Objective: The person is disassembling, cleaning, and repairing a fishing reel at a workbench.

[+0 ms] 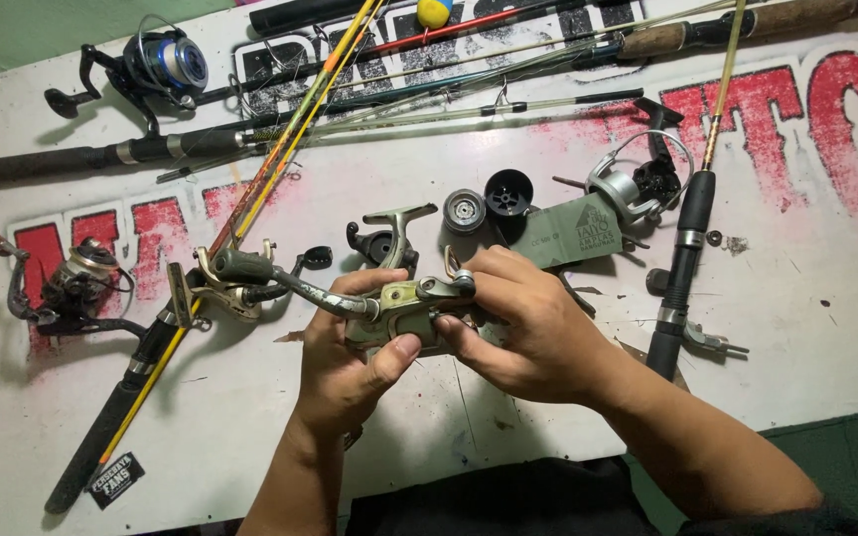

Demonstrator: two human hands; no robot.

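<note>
My left hand [350,362] and right hand [518,323], both closed around the worn reel body [399,308] held above the white table [548,417] — rigid, probably fairly heavy, greasy-looking — best gripped at the housing, not by its crank handle [250,266].

Both hands are gripping a worn olive spinning-reel body [399,310] above the white worktop [816,328] — the left hand [350,362] is cupping it from below with the thumb pressing its side, while the right hand [523,328] is closing over its top. The reel's crank handle [270,273] is sticking out to the left. Just beyond the hands, a grey spool [465,210] and a black spool [508,192] are lying side by side — a silver reel [638,184] is sitting to their right, and fishing rods [429,84] are lying across the far edge.
</note>
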